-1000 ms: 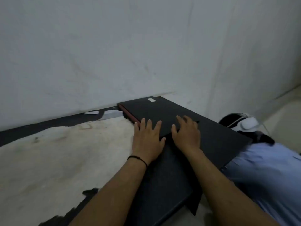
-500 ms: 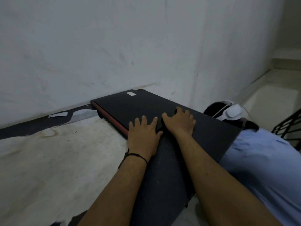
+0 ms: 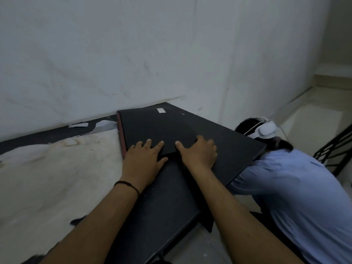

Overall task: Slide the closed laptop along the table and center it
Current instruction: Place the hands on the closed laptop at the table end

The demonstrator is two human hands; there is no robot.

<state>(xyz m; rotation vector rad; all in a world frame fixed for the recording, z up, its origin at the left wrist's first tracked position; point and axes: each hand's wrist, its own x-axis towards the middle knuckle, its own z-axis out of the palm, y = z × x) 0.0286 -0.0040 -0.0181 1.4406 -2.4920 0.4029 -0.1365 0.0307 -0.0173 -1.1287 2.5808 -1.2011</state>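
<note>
The closed laptop (image 3: pixel 156 128) is black with a red left edge and a small white sticker on its lid. It lies flat on the table (image 3: pixel 238 149), close to the wall. My left hand (image 3: pixel 144 159) presses flat on the lid's near left corner, fingers spread. At the near right corner my right hand (image 3: pixel 198 153) lies with its thumb on the lid and its fingers curled over the side edge.
The table top is black on the right and worn pale (image 3: pixel 57 178) on the left. A person in a blue shirt (image 3: pixel 295 187) with a white headset (image 3: pixel 266 129) crouches right beside the table's right edge. A black railing (image 3: pixel 335 149) stands at far right.
The laptop has turned and slid on the table, its red edge now pointing more straight away from me. My right hand has shifted to the near right corner; both hands stay on it.
</note>
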